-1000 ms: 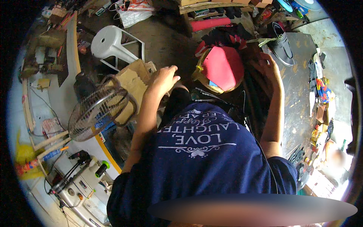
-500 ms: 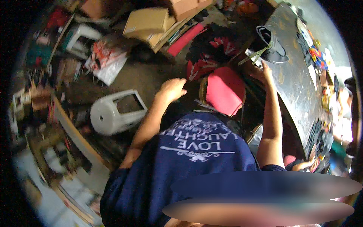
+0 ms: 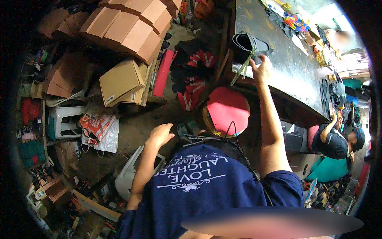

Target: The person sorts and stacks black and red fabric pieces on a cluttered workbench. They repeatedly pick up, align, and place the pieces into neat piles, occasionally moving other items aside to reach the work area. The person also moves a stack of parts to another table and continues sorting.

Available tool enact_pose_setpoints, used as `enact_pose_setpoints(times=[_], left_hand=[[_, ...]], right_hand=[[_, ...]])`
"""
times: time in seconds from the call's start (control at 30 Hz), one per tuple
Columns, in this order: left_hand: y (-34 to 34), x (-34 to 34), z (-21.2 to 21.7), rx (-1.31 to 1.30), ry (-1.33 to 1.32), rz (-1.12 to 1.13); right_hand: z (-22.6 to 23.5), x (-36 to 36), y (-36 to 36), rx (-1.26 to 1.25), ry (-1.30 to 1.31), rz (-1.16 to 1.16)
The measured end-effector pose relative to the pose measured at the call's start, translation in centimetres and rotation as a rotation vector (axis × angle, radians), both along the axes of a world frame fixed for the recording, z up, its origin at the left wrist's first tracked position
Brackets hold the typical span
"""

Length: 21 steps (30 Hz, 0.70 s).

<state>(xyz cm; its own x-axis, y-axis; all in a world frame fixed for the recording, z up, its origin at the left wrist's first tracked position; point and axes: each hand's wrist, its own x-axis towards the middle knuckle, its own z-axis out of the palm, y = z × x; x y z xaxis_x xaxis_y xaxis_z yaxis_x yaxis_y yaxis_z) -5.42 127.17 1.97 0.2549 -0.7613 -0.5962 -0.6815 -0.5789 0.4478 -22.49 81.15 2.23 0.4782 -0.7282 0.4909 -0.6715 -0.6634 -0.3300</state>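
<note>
A dark grey rolled sheet (image 3: pixel 240 41), tied round with a green strip (image 3: pixel 247 63), lies on the near end of the long dark table (image 3: pixel 290 67). My right hand (image 3: pixel 261 70) reaches out to it, its thumb beside the strip and its fingers curled against the roll's near side. Part of that grip is hidden. My left hand (image 3: pixel 160 136) hangs in the air over the floor, holding nothing, with its fingers loosely stretched and thumb apart. Between my arms is a round stool topped with a pinkish-red piece (image 3: pixel 229 109).
Brown cartons (image 3: pixel 127 24) are stacked at far left, with a flat cardboard box (image 3: pixel 121 83) below them. Red-and-black pieces (image 3: pixel 191 93) lie on the floor. A white plastic stool (image 3: pixel 128 175) sits by my left arm. Another person (image 3: pixel 334 139) works at the right.
The view has swung, so the surroundings shift in the picture. My right hand has come closer to the tied roll and now touches it. My left hand stays empty.
</note>
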Motion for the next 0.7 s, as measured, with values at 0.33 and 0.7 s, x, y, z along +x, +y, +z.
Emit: enact_pose_setpoints(times=[0.33, 0.7], left_hand=[[-7.6, 3.8, -0.5, -0.168, -0.061, -0.060], [-16.0, 10.7, -9.0, -0.169, 0.181, -0.101]], right_hand=[[-2.1, 3.2, -7.5, -0.138, 0.374, 0.129], [-2.4, 4.4, -5.3, -0.204, 0.212, 0.322]])
